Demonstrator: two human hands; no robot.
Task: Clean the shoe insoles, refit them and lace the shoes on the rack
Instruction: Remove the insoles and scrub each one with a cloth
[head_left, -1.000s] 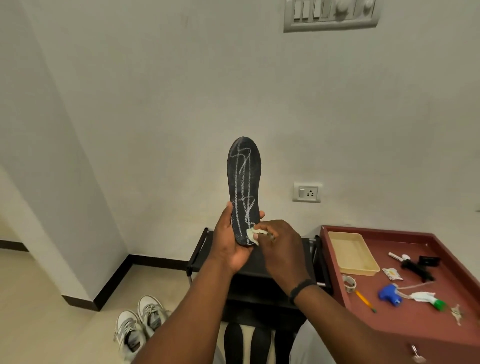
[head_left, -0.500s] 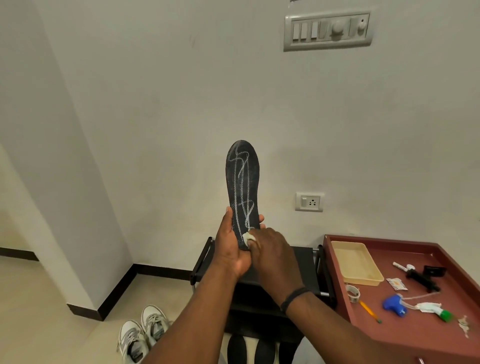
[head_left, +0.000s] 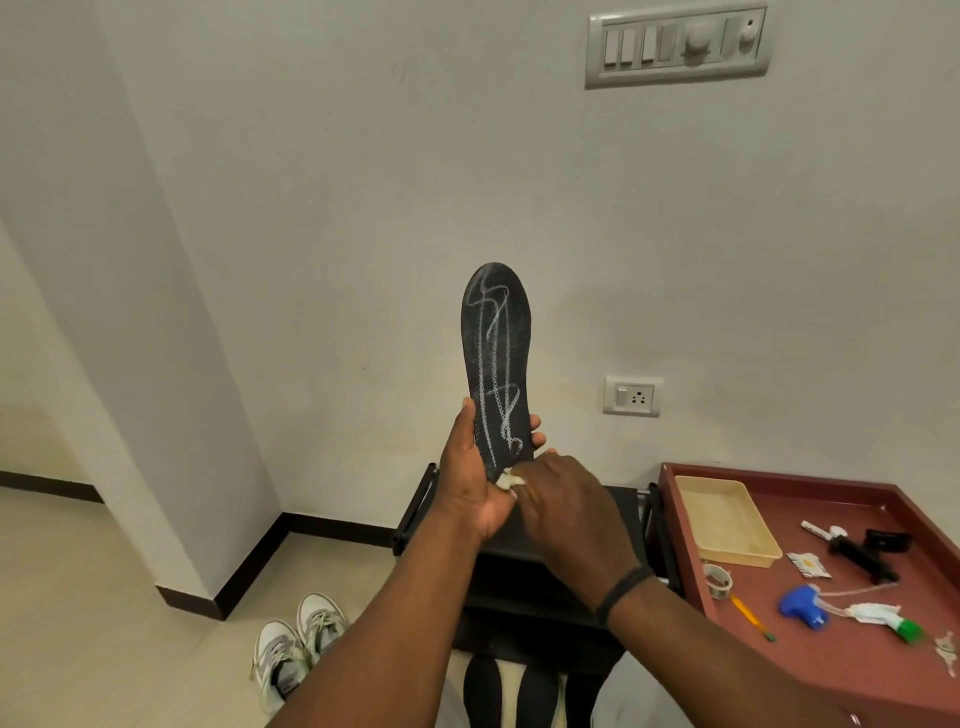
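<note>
The shoe rack (head_left: 519, 545) stands against the wall, the surface (head_left: 857, 670) just right of it carrying a tray (head_left: 727, 519), tape roll (head_left: 718, 581) and pencil (head_left: 750, 617); sneakers (head_left: 296, 654) sit on the floor, left.

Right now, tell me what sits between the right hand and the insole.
A small white wipe, pinched in the right hand and pressed against the heel end of the insole, shown in the head view.

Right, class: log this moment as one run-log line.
step: wiping insole | left hand: holds black insole upright at heel | right hand: presses white wipe to heel | chalk marks: remain | sneakers: on floor
</note>
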